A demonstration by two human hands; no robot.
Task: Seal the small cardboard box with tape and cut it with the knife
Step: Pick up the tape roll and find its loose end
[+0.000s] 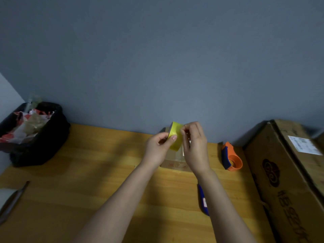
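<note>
My left hand [158, 148] holds a yellow roll of tape [175, 137] upright above the small cardboard box [173, 159], which lies on the wooden table near the wall and is partly hidden by both hands. My right hand [194, 146] pinches at the roll's right side, fingertips together on the tape's loose end. A blue-handled knife [203, 200] lies on the table under my right forearm, half hidden by it.
An orange tape dispenser [231, 157] lies right of the box. A large cardboard box [289, 181] fills the table's right side. A black bin [33, 134] full of scrap stands at the back left. A grey tool [13, 201] lies by the left edge.
</note>
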